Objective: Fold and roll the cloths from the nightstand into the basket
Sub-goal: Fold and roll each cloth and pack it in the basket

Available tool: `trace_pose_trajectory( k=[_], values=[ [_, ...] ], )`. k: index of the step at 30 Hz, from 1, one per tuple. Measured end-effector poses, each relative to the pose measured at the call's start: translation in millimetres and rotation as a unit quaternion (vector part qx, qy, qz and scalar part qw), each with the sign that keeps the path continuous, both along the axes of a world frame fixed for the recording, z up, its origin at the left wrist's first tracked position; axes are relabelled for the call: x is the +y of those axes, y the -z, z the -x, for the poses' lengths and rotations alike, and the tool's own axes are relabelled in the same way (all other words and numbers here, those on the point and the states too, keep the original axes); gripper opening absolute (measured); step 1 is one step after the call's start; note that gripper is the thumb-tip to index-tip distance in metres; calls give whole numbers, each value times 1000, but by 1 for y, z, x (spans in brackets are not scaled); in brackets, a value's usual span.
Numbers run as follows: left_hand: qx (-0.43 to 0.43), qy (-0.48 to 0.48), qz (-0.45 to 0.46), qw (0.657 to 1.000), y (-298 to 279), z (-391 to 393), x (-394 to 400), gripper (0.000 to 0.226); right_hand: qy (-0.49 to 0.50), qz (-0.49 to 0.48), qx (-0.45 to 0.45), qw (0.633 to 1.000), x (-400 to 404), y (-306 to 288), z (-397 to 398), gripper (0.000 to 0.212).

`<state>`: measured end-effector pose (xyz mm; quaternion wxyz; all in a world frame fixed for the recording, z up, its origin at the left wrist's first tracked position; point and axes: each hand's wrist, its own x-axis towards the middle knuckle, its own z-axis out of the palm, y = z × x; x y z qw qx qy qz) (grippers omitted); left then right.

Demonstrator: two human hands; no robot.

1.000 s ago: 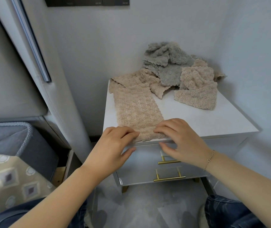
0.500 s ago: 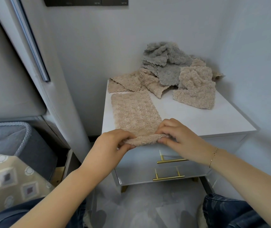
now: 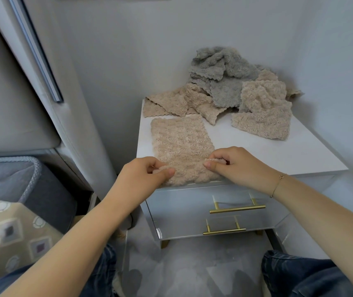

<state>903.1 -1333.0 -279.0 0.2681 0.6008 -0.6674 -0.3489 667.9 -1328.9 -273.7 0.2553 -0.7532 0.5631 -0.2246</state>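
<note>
A folded beige cloth (image 3: 179, 142) lies as a strip on the white nightstand (image 3: 278, 153), its near end at the front edge. My left hand (image 3: 143, 174) pinches the near left corner and my right hand (image 3: 235, 163) pinches the near right corner, the edge curled up between them. Behind it lie another beige cloth (image 3: 171, 101), a heap of grey cloths (image 3: 220, 71) and a crumpled beige cloth (image 3: 263, 108). The dark grey basket (image 3: 32, 176) with a rope rim stands at the left.
The nightstand sits in a corner between two grey walls, with two drawers and gold handles (image 3: 236, 209) below its top. A padded headboard (image 3: 10, 93) and a patterned cushion (image 3: 10, 232) are at the left. My knees in jeans (image 3: 299, 275) are at the bottom.
The beige cloth went from a long strip reaching the back pile to a shorter strip. Both hands went from pressing flat on its near end to pinching the corners and curling the edge up.
</note>
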Motion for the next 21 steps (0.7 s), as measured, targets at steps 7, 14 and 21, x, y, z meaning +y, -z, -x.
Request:
trace_pose_trajectory(
  k=[7,14,21],
  values=[
    [-86,-51,63,993,1,6,-4,38,75,11,65,995,1,0,-4,34],
    [-110,-9,218,970,8,8,-2,24,72,163,61,982,2,8,1,27],
    [-219,174,347,895,18,-4,2,30,-87,242,132,957,13,19,9,32]
  ],
)
